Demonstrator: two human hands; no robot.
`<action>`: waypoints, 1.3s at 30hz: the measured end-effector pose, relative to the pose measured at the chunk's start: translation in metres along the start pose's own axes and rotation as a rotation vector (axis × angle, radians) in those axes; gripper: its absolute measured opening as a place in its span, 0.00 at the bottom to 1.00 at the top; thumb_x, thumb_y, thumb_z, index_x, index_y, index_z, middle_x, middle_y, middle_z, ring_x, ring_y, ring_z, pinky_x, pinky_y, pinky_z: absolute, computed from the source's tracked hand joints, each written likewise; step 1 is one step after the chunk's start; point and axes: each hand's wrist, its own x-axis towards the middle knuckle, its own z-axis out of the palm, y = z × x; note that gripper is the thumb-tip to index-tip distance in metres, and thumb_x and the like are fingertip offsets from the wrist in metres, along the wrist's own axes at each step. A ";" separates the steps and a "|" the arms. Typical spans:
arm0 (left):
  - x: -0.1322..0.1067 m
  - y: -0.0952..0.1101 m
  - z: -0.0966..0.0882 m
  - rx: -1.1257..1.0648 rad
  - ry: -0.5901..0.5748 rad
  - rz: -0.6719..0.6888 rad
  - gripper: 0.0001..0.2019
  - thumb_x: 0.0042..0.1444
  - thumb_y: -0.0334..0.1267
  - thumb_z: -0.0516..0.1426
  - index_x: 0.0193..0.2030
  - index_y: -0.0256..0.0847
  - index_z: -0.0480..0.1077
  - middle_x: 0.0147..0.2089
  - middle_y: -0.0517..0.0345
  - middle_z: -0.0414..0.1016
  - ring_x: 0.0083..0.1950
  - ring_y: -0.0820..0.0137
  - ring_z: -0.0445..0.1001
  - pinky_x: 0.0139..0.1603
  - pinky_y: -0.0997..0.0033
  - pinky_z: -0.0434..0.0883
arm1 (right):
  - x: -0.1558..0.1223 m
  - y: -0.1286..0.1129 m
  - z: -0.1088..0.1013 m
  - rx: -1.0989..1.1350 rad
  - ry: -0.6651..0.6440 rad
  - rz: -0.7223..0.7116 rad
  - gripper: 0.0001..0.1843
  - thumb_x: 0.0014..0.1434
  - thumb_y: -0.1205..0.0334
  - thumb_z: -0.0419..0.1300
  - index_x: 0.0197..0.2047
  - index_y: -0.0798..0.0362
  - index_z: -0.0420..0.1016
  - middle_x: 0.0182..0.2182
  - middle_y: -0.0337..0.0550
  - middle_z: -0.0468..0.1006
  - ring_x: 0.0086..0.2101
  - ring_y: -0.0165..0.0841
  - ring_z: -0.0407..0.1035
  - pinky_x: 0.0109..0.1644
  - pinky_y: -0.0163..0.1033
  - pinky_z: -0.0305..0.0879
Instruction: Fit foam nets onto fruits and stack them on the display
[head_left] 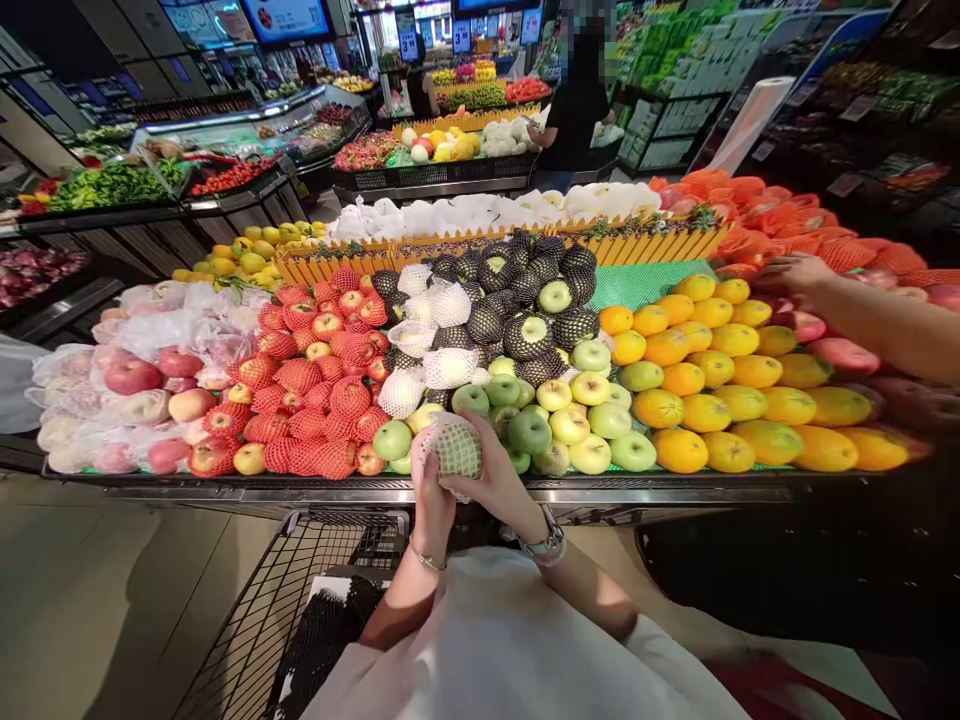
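Both my hands hold one green apple in a white foam net (455,448) just above the front edge of the fruit stand. My left hand (430,495) grips its left side, with a thin bracelet on the wrist. My right hand (501,485) wraps round its right and underside, with a watch on the wrist. Right behind the apple lies a pile of bare green apples (570,415). Several apples in black nets (525,290) and white nets (439,335) are heaped further back.
Red-netted apples (307,385) and pink apples (150,390) fill the stand's left, yellow-orange fruit (735,385) its right. Another person's arm (870,315) reaches in from the right. A shopping cart (300,600) stands below me. A person in black (577,100) stands at a far stand.
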 end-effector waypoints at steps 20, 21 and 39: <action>0.046 0.014 -0.027 0.158 -0.460 0.052 0.41 0.55 0.57 0.57 0.72 0.54 0.44 0.69 0.51 0.61 0.71 0.58 0.56 0.70 0.48 0.54 | 0.035 0.069 -0.035 0.411 0.455 0.268 0.38 0.54 0.49 0.63 0.64 0.50 0.54 0.58 0.50 0.68 0.57 0.42 0.65 0.64 0.51 0.60; 0.048 0.021 -0.037 0.161 -0.416 0.085 0.38 0.57 0.55 0.56 0.71 0.54 0.47 0.68 0.51 0.62 0.70 0.58 0.58 0.69 0.49 0.55 | 0.048 0.074 -0.048 0.303 0.505 0.224 0.41 0.51 0.48 0.65 0.63 0.52 0.55 0.59 0.51 0.66 0.58 0.43 0.63 0.65 0.51 0.58; -0.095 0.043 -0.381 0.666 1.308 0.114 0.14 0.64 0.40 0.46 0.49 0.35 0.65 0.42 0.51 0.73 0.37 0.71 0.73 0.43 0.64 0.71 | 0.125 0.156 -0.087 -0.622 0.068 0.126 0.49 0.50 0.42 0.63 0.67 0.57 0.51 0.61 0.63 0.59 0.59 0.55 0.54 0.62 0.58 0.51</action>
